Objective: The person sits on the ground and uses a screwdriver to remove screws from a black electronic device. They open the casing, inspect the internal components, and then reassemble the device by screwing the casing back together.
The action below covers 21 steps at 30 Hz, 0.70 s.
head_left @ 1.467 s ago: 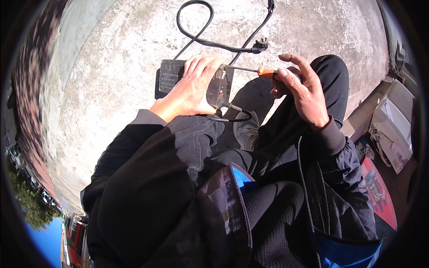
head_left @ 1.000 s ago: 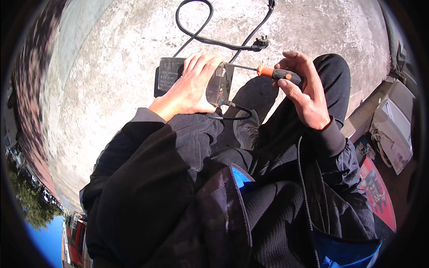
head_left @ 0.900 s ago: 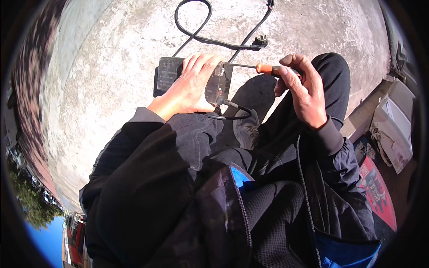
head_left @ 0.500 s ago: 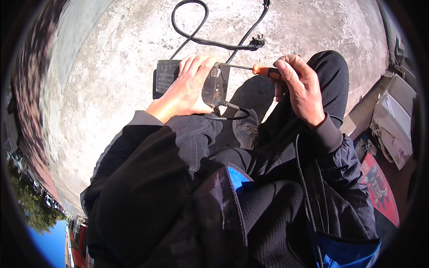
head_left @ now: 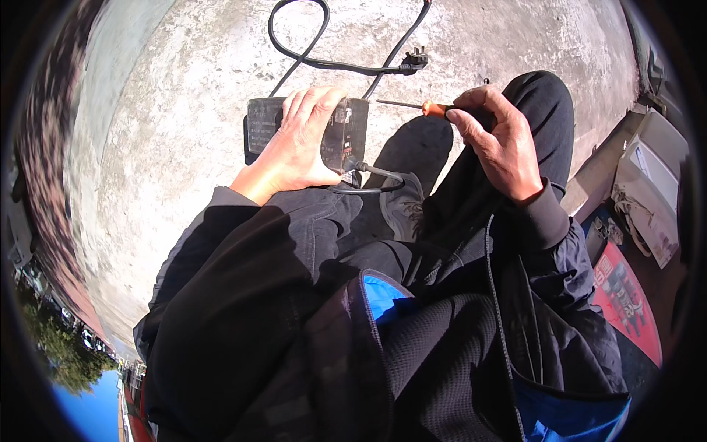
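A black box-shaped power adapter [head_left: 347, 132] with pale print rests by my left knee, its cord end facing right. My left hand [head_left: 300, 140] is wrapped over its top and near side. To the right, my right hand [head_left: 501, 136] pinches the orange-and-black handle of a screwdriver [head_left: 434, 109]. The screwdriver's thin shaft points left, its tip just right of the adapter's upper right corner and apart from it. A short dark cable [head_left: 383, 183] loops out of the adapter's right side. The far side of the adapter is hidden.
Beyond the adapter, a black power cord [head_left: 324, 62] with a pronged plug [head_left: 414, 60] lies curled on the worn concrete ground [head_left: 184, 74]. A white bin-like container [head_left: 652, 177] and a red printed panel [head_left: 626, 295] are at the right. My shoe [head_left: 403, 206] shows below.
The screwdriver's tip has drawn back to the right, away from the adapter's edge. The adapter, left hand and cord appear slightly farther left in view.
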Motion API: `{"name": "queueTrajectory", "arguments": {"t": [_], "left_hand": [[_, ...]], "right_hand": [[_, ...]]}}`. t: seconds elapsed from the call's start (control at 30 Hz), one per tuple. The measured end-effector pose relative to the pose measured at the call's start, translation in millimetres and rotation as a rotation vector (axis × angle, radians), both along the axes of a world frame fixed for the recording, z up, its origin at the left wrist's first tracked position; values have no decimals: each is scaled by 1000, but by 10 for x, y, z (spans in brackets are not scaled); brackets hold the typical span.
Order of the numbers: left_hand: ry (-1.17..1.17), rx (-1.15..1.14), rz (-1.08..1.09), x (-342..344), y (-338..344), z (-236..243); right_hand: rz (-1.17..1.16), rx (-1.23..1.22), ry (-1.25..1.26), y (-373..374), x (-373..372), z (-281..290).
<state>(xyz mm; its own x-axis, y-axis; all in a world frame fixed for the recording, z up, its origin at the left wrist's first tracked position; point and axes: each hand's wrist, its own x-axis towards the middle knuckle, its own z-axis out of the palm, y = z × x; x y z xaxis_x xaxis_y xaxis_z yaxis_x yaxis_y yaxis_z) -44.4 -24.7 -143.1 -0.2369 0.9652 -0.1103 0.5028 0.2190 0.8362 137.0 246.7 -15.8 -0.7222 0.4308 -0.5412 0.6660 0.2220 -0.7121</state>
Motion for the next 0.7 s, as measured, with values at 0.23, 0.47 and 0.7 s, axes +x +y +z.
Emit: {"name": "queueTrajectory", "arguments": {"t": [0.23, 0.47, 0.7], "left_hand": [[9, 10, 4, -16, 28, 15], [19, 17, 6, -16, 31, 16], [7, 16, 8, -8, 32, 22]], "right_hand": [[34, -12, 77, -9, 10, -83], [44, -24, 62, -2, -24, -130], [73, 37, 57, 0, -33, -115]]}}
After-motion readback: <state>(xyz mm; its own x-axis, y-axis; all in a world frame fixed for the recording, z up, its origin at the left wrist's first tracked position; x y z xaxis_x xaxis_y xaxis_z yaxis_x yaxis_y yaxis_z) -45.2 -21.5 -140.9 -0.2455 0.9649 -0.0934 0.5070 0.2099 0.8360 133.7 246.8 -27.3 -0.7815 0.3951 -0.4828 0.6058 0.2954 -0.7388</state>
